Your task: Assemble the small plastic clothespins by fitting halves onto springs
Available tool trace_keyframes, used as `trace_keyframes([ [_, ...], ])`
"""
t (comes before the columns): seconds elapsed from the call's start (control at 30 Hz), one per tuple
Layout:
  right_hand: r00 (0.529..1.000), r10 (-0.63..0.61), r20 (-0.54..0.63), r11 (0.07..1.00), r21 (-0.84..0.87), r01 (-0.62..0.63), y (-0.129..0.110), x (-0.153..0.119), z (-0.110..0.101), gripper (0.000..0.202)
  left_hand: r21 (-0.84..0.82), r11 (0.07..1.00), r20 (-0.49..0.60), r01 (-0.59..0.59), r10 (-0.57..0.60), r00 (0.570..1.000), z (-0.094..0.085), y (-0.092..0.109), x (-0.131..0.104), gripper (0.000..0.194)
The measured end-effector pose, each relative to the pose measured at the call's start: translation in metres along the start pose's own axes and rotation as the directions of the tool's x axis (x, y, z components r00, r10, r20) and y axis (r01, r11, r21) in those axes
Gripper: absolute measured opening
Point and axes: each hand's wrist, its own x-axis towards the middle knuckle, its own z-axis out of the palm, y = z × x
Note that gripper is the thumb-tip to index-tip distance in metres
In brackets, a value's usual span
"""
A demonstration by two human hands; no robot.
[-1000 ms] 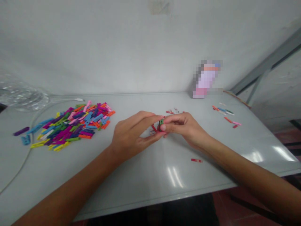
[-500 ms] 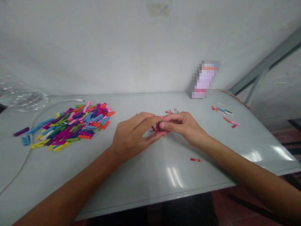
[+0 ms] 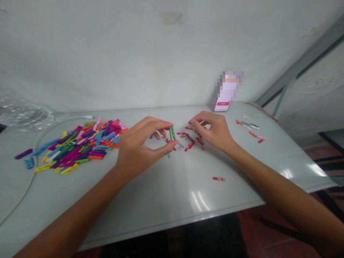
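My left hand (image 3: 142, 141) holds a green clothespin (image 3: 172, 133) by its ends between thumb and fingertips, above the table. Apart from it, my right hand (image 3: 213, 129) is closed, thumb and forefinger together; whatever may be in that pinch is too small to make out. Below and between the hands lie several loose red clothespin pieces (image 3: 190, 145), with small metal springs and a few bluish pieces among them. Part of this scatter is hidden behind my right hand. One lone red clothespin half (image 3: 219, 179) rests nearer the table's front edge.
A large heap of coloured clothespins (image 3: 80, 145) covers the left of the table (image 3: 150, 208). Beside it run a white cable (image 3: 27, 190) and clear plastic wrap (image 3: 24, 113). A phone (image 3: 227, 93) leans on the wall at the back. Several coloured pieces (image 3: 249, 124) lie at right.
My hands have moved apart from where they met. The green clothespin now shows plainly in my left hand, and my right hand has drawn away over the red pieces.
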Motion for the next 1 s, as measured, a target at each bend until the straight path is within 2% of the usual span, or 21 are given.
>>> trace_keyframes([
  [0.07, 1.000, -0.023, 0.020, 0.999, -0.047, 0.023, 0.005, 0.001, 0.000, 0.028, 0.062, 0.998, 0.179, 0.008, -0.018, 0.984, -0.021, -0.002, 0.008, 0.020],
  [0.13, 0.999, -0.035, 0.041, 0.996, -0.080, 0.038, 0.009, 0.001, 0.000, 0.027, 0.198, 0.980, 0.244, 0.027, -0.075, 0.967, -0.046, -0.009, 0.009, 0.023],
  [0.2, 0.997, -0.045, 0.059, 0.993, -0.108, 0.051, 0.011, 0.001, 0.000, 0.027, 0.386, 0.922, 0.227, 0.027, -0.124, 0.966, -0.073, -0.025, 0.001, 0.032],
  [0.27, 0.996, -0.046, 0.081, 0.990, -0.126, 0.056, 0.010, 0.001, -0.001, 0.026, 0.539, 0.842, 0.240, 0.028, -0.186, 0.953, -0.096, -0.046, -0.014, 0.053],
  [0.3, 0.995, -0.043, 0.091, 0.990, -0.132, 0.054, 0.009, 0.001, -0.002, 0.026, 0.589, 0.807, 0.195, 0.036, -0.185, 0.963, -0.105, -0.057, -0.022, 0.067],
  [0.33, 0.994, -0.038, 0.100, 0.989, -0.137, 0.052, 0.008, 0.001, -0.002, 0.026, 0.613, 0.790, 0.135, 0.027, -0.138, 0.981, -0.113, -0.067, -0.031, 0.071],
  [0.4, 0.993, -0.036, 0.114, 0.987, -0.148, 0.053, 0.006, 0.001, -0.003, 0.026, 0.638, 0.768, 0.129, 0.047, -0.167, 0.978, -0.124, -0.081, -0.045, 0.062],
  [0.47, 0.991, -0.040, 0.132, 0.985, -0.163, 0.061, 0.006, 0.001, -0.003, 0.026, 0.634, 0.767, 0.132, 0.100, -0.234, 0.963, -0.128, -0.085, -0.052, 0.049],
  [0.53, 0.988, -0.041, 0.147, 0.983, -0.171, 0.066, 0.006, 0.000, -0.003, 0.026, 0.642, 0.759, 0.129, 0.110, -0.248, 0.960, -0.126, -0.080, -0.052, 0.043],
  [0.6, 0.988, -0.041, 0.150, 0.984, -0.167, 0.066, 0.006, 0.001, -0.003, 0.024, 0.652, 0.754, 0.118, 0.084, -0.210, 0.970, -0.121, -0.071, -0.048, 0.040],
  [0.67, 0.987, -0.052, 0.150, 0.984, -0.160, 0.076, 0.006, 0.001, -0.004, 0.023, 0.592, 0.805, 0.161, 0.037, -0.163, 0.973, -0.112, -0.061, -0.044, 0.036],
  [0.7, 0.986, -0.059, 0.156, 0.985, -0.154, 0.084, 0.006, 0.002, -0.005, 0.022, 0.542, 0.841, 0.215, -0.008, -0.130, 0.968, -0.106, -0.057, -0.042, 0.034],
  [0.73, 0.983, -0.067, 0.170, 0.985, -0.145, 0.092, 0.006, 0.002, -0.005, 0.020, 0.463, 0.883, 0.264, -0.073, -0.059, 0.963, -0.098, -0.053, -0.041, 0.029],
  [0.83, 0.954, -0.112, 0.279, 0.986, -0.089, 0.141, 0.004, 0.001, -0.007, 0.014, 0.263, 0.957, 0.480, -0.125, -0.017, 0.877, -0.072, -0.041, -0.039, 0.024],
  [0.9, 0.917, -0.163, 0.363, 0.979, -0.053, 0.195, 0.001, -0.001, -0.007, 0.014, 0.254, 0.962, 0.563, -0.102, -0.061, 0.824, -0.054, -0.032, -0.037, 0.024],
  [1.0, 0.871, -0.226, 0.436, 0.965, -0.021, 0.261, -0.005, -0.006, -0.003, 0.015, 0.297, 0.947, 0.578, -0.121, -0.078, 0.812, -0.028, -0.021, -0.031, 0.019],
])
